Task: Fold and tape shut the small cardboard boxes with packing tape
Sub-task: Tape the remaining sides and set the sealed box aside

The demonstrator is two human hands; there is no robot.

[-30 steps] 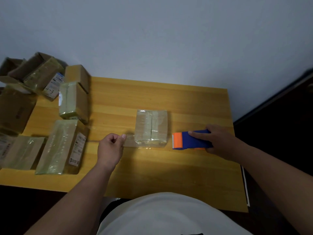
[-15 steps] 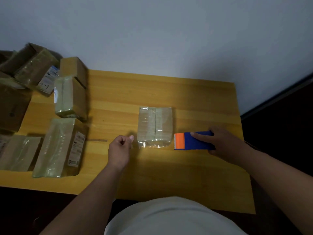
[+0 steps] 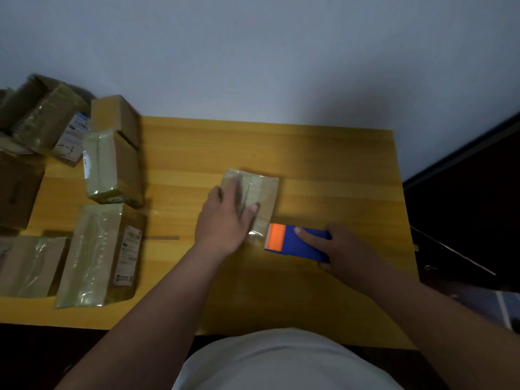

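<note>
Small taped box [image 3: 260, 198] on yellow wooden table [image 3: 323, 170] by pale wall [image 3: 253, 52], hands: left [image 3: 225, 220] flat atop, right [image 3: 349, 249] gripping dispenser [image 3: 298, 243].

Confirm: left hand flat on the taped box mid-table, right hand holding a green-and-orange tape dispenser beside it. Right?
Not quite. The head view shows the tape dispenser is blue and orange, not green. The rest holds: the left hand lies flat on the taped box, and the right hand holds the dispenser beside it.
</note>
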